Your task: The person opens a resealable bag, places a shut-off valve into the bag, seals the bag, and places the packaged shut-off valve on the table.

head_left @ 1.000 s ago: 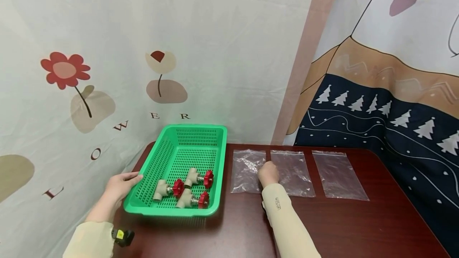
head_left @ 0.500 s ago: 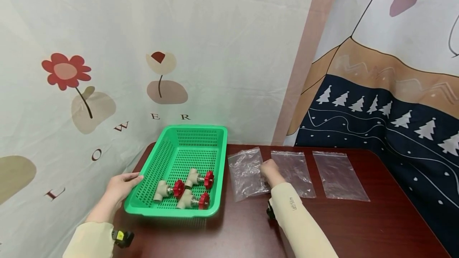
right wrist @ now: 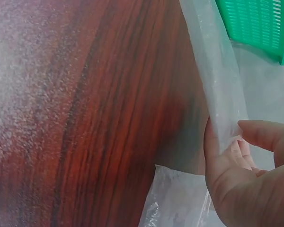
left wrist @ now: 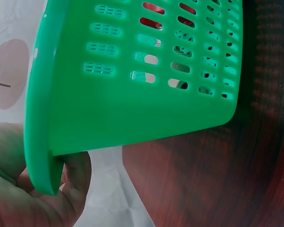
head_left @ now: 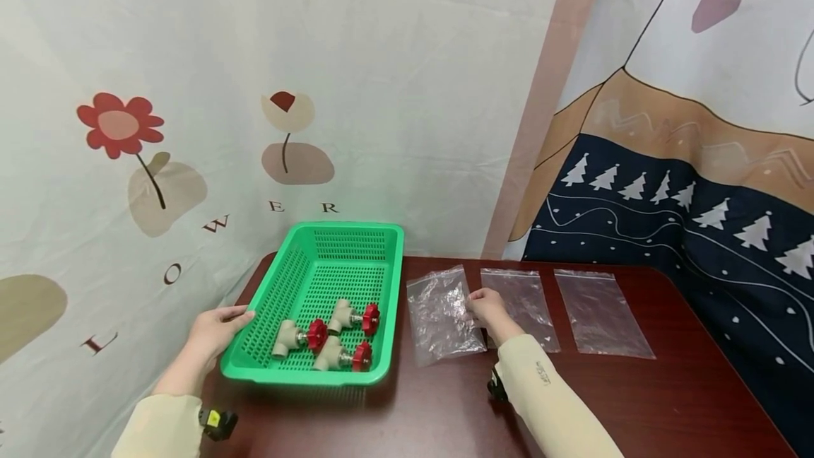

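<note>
My left hand grips the rim of a green plastic basket at its left side; the left wrist view shows the fingers curled under that rim. Inside the basket lie three beige pipe valves with red handwheels, one of them a valve at the left. Right of the basket, my right hand pinches the edge of a clear zip bag. In the right wrist view this bag hangs off the table between thumb and fingers.
Two more clear zip bags lie flat on the dark red table: a middle bag partly behind my right hand, and a right bag. A printed curtain stands right behind the table's back edge.
My right hand has taken the leftmost bag by its right edge; the bag has turned and come slightly nearer. The right forearm has shifted right. My left hand and the basket stay put.
</note>
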The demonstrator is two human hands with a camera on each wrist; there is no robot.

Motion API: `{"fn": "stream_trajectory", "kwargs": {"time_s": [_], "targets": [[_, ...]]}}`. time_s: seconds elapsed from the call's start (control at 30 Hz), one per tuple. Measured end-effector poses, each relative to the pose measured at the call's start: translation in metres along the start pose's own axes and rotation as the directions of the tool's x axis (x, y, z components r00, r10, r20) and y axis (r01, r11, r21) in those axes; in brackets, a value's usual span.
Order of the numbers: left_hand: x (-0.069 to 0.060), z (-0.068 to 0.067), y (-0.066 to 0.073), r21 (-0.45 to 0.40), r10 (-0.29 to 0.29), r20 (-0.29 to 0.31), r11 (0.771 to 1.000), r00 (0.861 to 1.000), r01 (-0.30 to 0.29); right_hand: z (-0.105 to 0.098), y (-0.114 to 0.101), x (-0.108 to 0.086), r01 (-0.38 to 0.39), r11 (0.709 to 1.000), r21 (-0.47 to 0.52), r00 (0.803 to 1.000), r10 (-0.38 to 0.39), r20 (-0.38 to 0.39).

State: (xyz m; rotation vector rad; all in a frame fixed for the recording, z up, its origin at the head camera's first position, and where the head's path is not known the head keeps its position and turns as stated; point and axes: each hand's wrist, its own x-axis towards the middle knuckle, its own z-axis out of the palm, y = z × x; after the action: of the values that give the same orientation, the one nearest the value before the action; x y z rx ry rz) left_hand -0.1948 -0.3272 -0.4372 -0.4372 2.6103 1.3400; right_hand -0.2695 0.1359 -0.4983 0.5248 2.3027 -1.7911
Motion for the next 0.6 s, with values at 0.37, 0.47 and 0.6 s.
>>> {"fn": "stream_trajectory", "kwargs": {"time_s": [0.37,0.47,0.6], "targets": [[0.0015,0.0008,-0.0021,0.026,0.011,-0.019,1.000,1.000,-0.010,0.0009,0.0041,-0.0021,0.038,0.999,-0.010,0.999,-0.038,-0.001],[0.0021,0.0008,-0.0025,0.030,0.011,-0.027,1.000,1.000,-0.010,-0.0013,0.0047,-0.0021,0.045,0.999,-0.027,0.999,-0.045,-0.019],[0.0026,0.0008,-0.0028,0.028,0.008,-0.036,1.000,0.999,-0.007,-0.0052,0.0036,-0.0030,0.063,0.997,-0.046,0.997,-0.065,-0.034]]}}
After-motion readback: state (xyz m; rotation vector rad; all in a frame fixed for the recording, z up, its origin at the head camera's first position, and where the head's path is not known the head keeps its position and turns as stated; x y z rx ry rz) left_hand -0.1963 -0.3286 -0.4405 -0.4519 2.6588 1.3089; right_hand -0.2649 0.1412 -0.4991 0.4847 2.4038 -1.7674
